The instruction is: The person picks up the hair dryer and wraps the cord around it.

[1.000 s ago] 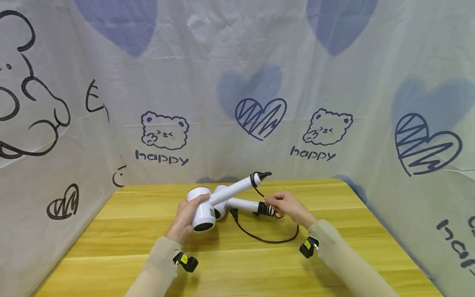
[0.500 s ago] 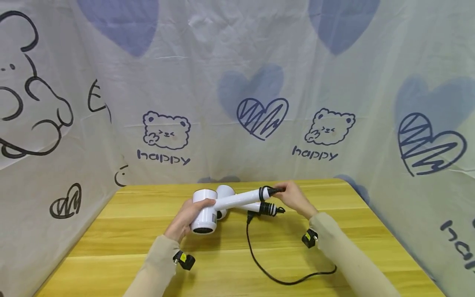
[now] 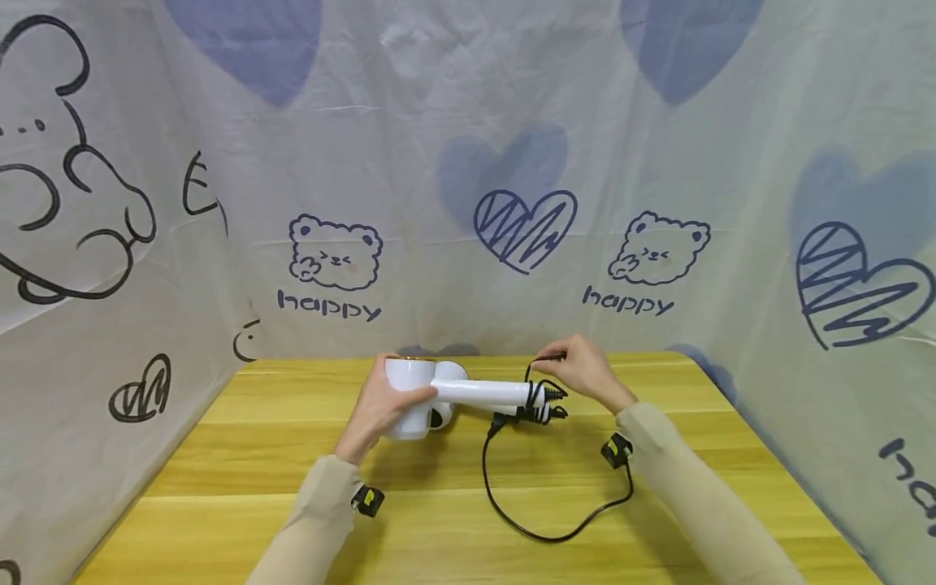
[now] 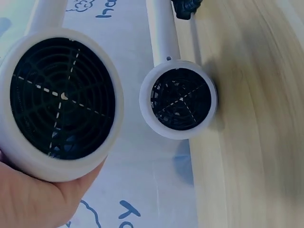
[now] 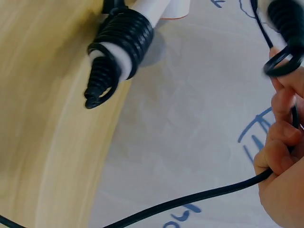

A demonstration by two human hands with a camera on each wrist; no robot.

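Observation:
My left hand [image 3: 379, 410] grips a white hair dryer [image 3: 411, 398] by its barrel, the thumb lying near the handle's base. The handle points right, with black cord [image 5: 190, 197] wound near its end. My right hand [image 3: 585, 375] holds this cord with curled fingers just above the handle tip. From there the cord loops down toward the front of the table, and its plug [image 3: 499, 422] is beside a second white hair dryer [image 4: 178, 100]. That dryer lies behind the first and is partly hidden by it; its own cord [image 5: 124, 40] is coiled tightly around its handle.
The wooden table [image 3: 241, 487] ends at a back edge close behind the dryers. A pale printed cloth [image 3: 431, 309] with hearts and bears hangs behind it and at both sides. Small black wrist cameras [image 3: 617, 449] are strapped over the sleeves.
My right hand has moved from low beside the handle, around its tip, to above it, winding the cord. The held dryer's handle has tipped down to nearly level, and the loose cord loop has shifted.

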